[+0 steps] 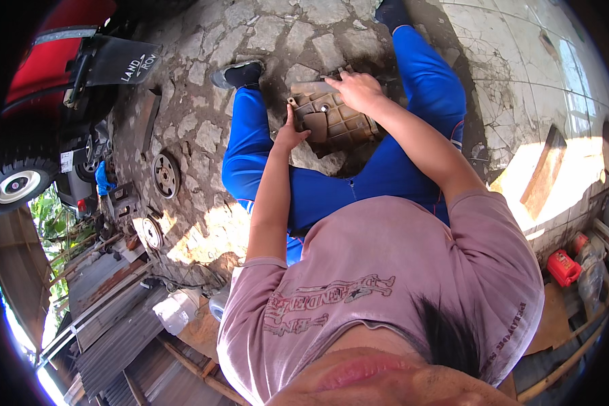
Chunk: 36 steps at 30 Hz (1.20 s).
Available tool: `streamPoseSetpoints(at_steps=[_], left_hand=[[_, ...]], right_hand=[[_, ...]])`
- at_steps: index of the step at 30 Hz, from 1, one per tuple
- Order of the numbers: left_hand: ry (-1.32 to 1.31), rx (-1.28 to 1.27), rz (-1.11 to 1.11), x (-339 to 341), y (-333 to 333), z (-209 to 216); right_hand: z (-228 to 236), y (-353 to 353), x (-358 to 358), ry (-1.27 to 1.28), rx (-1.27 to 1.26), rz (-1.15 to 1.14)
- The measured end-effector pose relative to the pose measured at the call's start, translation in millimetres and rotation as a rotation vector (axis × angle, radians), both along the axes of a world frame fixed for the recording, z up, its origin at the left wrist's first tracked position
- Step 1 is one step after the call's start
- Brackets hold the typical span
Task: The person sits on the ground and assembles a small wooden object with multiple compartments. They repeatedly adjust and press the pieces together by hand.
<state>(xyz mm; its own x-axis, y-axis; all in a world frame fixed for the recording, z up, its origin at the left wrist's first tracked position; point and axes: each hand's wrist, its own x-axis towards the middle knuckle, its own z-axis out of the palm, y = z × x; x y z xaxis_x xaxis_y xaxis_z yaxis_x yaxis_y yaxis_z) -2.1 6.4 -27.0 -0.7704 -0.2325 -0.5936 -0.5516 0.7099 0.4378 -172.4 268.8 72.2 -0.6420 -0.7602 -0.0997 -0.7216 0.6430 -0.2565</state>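
Observation:
A ribbed metal casting [345,123], shaped like an engine or gearbox cover, lies on the stone ground between my legs. My left hand [291,137] is at its left side, index finger stretched up to a small lug at the corner and thumb apart. My right hand [360,91] reaches over the far edge with its fingers extended, the index resting by a flat grey-brown strip [312,88]. Whether the right fingers pinch anything beneath is hidden. A brown flat piece [316,126] lies on the casting's left part, close to my left thumb.
Round metal discs, one a spoked wheel [165,175], lie on the ground at left. A red vehicle with a black mudflap [123,59] stands far left, above a tire [20,186]. Wooden board [543,172] and red jug [564,268] are at right.

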Motion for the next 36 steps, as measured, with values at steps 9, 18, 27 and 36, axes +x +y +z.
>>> streamPoseSetpoints(at_steps=[9,18,27,36], left_hand=[[-0.052,0.075,0.001,1.3,-1.2,9.0],[-0.025,0.018,-0.016,7.0,-1.4,1.8],[-0.075,-0.093,-0.075,4.6,3.8,-2.2],[-0.029,-0.017,-0.023,10.1,-0.4,5.6]], right_hand=[[2.6,13.1,-6.1,-0.011,0.012,-0.013],[13.6,16.6,3.6,-0.064,0.074,0.095],[6.0,12.5,0.9,-0.061,0.011,0.141],[15.3,25.9,-5.0,-0.056,0.003,0.154]])
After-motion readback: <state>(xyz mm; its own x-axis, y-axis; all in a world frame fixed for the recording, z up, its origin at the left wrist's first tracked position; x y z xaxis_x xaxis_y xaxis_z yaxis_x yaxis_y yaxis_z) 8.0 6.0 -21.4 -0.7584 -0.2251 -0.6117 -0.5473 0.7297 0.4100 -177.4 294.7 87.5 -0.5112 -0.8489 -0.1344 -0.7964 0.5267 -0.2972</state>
